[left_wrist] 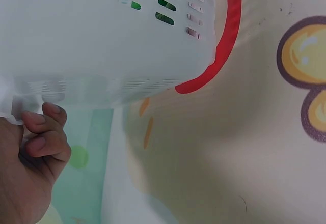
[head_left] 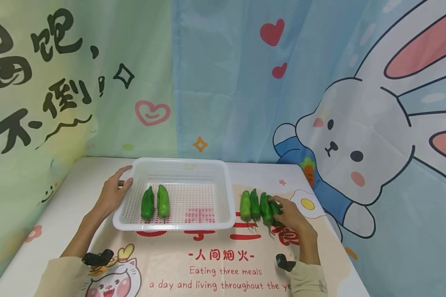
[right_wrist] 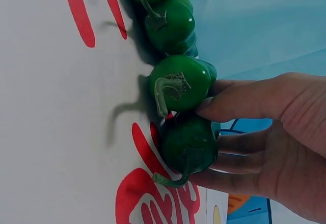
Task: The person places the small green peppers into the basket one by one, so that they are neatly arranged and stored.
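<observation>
A white plastic basket [head_left: 229, 198] with slotted walls stands on the table, and two green peppers [head_left: 147, 203] lie in its left part. My left hand [head_left: 113, 192] grips the basket at its left rim; in the left wrist view its fingers [left_wrist: 48, 140] are curled by the basket's edge. Right of the basket, several green peppers lie side by side, stems toward me. My right hand [head_left: 291, 215] holds the rightmost pepper [right_wrist: 188, 145], thumb on one side and fingers on the other. The thumb also sits close against the neighbouring pepper [right_wrist: 178, 81].
The tabletop [head_left: 223, 264] is covered with a printed cloth bearing red lettering and cartoon figures. Behind it hangs a fabric backdrop [head_left: 223, 82] with a rabbit and hearts. More peppers [head_left: 245, 205] lie between the basket and my right hand.
</observation>
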A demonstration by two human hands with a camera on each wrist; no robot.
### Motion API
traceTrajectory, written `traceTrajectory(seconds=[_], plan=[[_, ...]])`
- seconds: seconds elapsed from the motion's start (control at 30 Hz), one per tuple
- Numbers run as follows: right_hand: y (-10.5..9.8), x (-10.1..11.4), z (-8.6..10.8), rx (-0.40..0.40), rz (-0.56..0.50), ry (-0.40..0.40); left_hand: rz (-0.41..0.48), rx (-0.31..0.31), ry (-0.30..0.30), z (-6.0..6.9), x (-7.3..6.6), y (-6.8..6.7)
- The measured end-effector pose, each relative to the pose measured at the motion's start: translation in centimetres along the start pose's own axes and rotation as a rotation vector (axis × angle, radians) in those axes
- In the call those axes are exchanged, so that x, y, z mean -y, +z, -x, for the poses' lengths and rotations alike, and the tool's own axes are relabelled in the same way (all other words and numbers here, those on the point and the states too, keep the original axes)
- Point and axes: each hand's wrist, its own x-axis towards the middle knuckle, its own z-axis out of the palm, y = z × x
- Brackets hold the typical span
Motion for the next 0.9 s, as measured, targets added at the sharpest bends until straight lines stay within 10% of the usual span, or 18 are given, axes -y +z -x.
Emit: traceTrajectory(seconds=[0.9], plan=[[-0.32, -0.19, 0.02, 0.017, -0.057, 0.029, 0.003, 0.002, 0.008, 0.08, 0.01, 0.03]])
